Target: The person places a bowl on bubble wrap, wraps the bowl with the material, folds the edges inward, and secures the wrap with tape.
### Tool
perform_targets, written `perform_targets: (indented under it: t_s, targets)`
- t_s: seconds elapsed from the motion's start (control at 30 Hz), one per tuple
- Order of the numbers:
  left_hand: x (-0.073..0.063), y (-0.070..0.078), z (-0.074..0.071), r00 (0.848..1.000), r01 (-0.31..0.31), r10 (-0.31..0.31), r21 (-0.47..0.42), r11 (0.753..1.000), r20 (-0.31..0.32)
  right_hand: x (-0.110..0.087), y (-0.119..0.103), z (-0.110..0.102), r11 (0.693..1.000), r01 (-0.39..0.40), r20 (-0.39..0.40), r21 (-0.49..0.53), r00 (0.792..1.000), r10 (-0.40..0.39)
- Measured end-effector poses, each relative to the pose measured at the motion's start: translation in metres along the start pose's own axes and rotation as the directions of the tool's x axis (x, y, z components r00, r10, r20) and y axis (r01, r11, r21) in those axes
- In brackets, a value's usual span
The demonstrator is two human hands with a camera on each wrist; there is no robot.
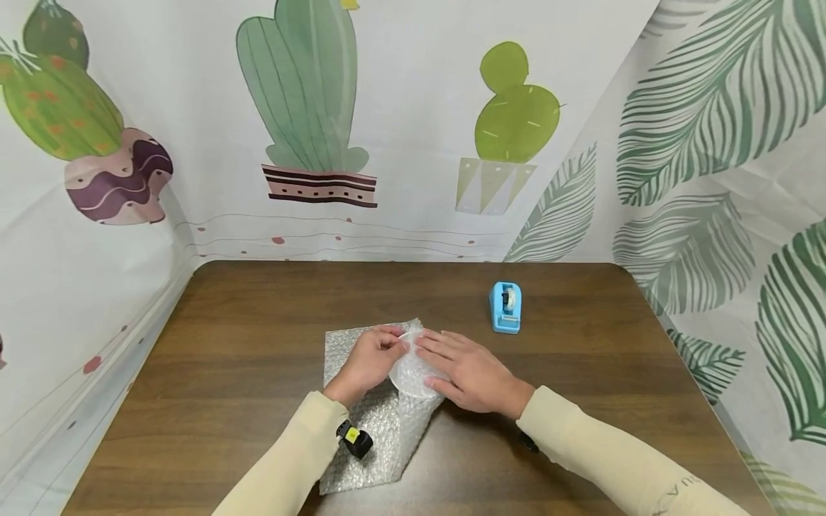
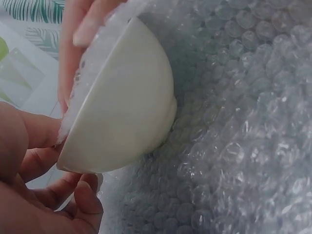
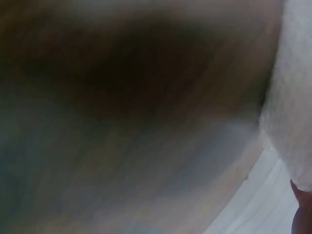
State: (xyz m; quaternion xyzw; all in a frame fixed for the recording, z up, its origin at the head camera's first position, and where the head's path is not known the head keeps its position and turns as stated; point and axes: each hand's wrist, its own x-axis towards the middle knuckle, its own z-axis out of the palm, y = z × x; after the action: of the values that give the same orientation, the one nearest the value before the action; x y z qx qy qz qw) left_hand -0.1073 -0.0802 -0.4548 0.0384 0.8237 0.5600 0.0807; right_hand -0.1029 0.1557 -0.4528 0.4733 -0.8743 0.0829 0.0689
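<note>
A white bowl stands on a sheet of bubble wrap on the table. Part of the sheet is folded over the bowl's mouth, and the bowl's outer side shows uncovered in the left wrist view. My left hand pinches the bowl's left rim, thumb on the folded wrap and fingers beneath the edge. My right hand lies with extended fingers on the wrap over the bowl, pressing from the right. The right wrist view is mostly dark and blurred, so it hides that hand's contact.
A blue tape dispenser stands on the brown wooden table, behind and right of the bowl. A curtain printed with cacti and leaves hangs beyond the table's back edge. Part of the bubble wrap extends toward the front.
</note>
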Motion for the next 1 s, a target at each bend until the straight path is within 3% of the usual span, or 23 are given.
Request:
perform_targets:
  t_s: [0.2, 0.37, 0.47, 0.57, 0.63, 0.7, 0.77, 0.87, 0.93, 1.0]
  targets:
    - [0.001, 0.001, 0.001, 0.998, -0.054, 0.055, 0.074, 0.996, -0.008, -0.002, 0.007, -0.001, 0.992, 0.127, 0.037, -0.013, 0.991, -0.126]
    - [-0.001, 0.002, 0.003, 0.994, -0.099, 0.107, 0.168, 0.981, -0.038, -0.002, 0.009, -0.002, 0.986, 0.166, 0.049, -0.027, 0.985, -0.164]
    - [-0.002, 0.003, 0.002, 0.989, -0.106, 0.121, 0.180, 0.978, -0.079, -0.002, 0.009, -0.001, 0.983, 0.176, 0.057, -0.045, 0.983, -0.173]
    - [-0.003, 0.003, -0.004, 0.977, -0.111, 0.138, 0.168, 0.979, -0.160, -0.003, 0.009, -0.001, 0.982, 0.182, 0.059, -0.057, 0.982, -0.179]
    - [-0.003, 0.003, -0.014, 0.968, -0.073, 0.110, 0.169, 0.983, -0.224, -0.003, 0.009, -0.001, 0.980, 0.188, 0.058, -0.065, 0.981, -0.184]
    - [-0.003, 0.002, -0.027, 0.958, 0.004, 0.057, 0.214, 0.977, -0.281, -0.003, 0.009, -0.001, 0.979, 0.191, 0.059, -0.068, 0.981, -0.187]
    - [-0.004, 0.000, -0.040, 0.946, 0.134, -0.043, 0.266, 0.955, -0.323, -0.003, 0.009, -0.001, 0.978, 0.194, 0.062, -0.071, 0.980, -0.190]
    - [-0.007, -0.006, -0.056, 0.917, 0.315, -0.197, 0.325, 0.892, -0.346, -0.003, 0.010, -0.001, 0.978, 0.194, 0.076, -0.075, 0.979, -0.188]
    - [-0.009, -0.009, -0.061, 0.908, 0.371, -0.255, 0.353, 0.859, -0.333, -0.003, 0.010, -0.001, 0.978, 0.194, 0.081, -0.080, 0.979, -0.187]
    - [-0.010, -0.012, -0.064, 0.907, 0.385, -0.277, 0.358, 0.851, -0.317, -0.003, 0.010, -0.001, 0.977, 0.196, 0.081, -0.086, 0.979, -0.189]
